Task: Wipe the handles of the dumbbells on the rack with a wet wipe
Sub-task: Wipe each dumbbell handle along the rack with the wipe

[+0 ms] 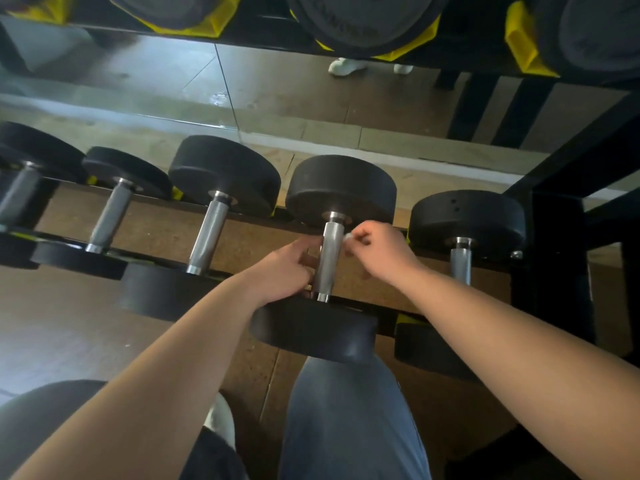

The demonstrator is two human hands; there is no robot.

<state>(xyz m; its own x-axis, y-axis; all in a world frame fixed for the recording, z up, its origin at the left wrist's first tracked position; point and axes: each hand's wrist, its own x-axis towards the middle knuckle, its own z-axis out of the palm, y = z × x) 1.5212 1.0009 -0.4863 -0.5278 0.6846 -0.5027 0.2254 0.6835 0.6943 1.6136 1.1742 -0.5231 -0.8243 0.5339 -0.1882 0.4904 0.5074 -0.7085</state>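
Observation:
Several black dumbbells lie side by side on the lower tier of a black rack [554, 188]. The one in front of me has a knurled steel handle [330, 252]. My left hand [284, 268] reaches in from the left, fingers curled by the handle's lower part; whether they grip it is unclear. My right hand [377, 249] is at the handle's upper right, pinching a small scrunched white wet wipe [348, 237] against the steel. Most of the wipe is hidden in my fingers.
A neighbouring dumbbell handle [209, 233] lies to the left, another [460, 263] to the right by the rack's black upright. An upper tier of large dumbbells in yellow cradles [519, 39] hangs overhead. A mirror stands behind. My knee [346, 410] is below the rack.

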